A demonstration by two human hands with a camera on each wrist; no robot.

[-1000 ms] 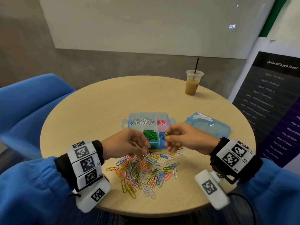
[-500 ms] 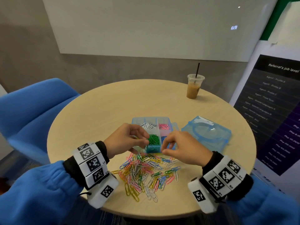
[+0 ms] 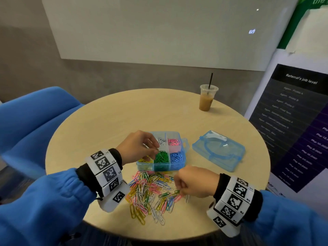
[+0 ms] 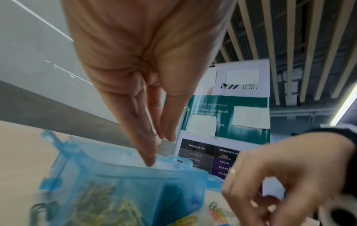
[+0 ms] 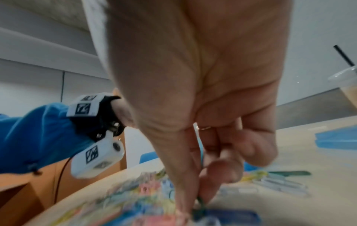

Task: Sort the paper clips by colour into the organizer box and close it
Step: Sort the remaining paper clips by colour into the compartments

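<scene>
With white, pink, yellow, green and blue clips already lodged in the translucent blue compartmented organizer box (image 3: 174,166), a mixed heap of coloured paper clips (image 3: 150,190) is left on the round wooden tabletop (image 3: 106,125) and the detached clear blue lid (image 3: 219,151) is lying beside the box, while a green clip (image 3: 177,192) is pinched by the right hand (image 3: 195,183) and the left hand (image 3: 136,148) is held over the box with fingertips together, their contents unclear.

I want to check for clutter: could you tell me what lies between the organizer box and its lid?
Nothing: between the organizer box and the lid, the head view shows only bare table.
</scene>
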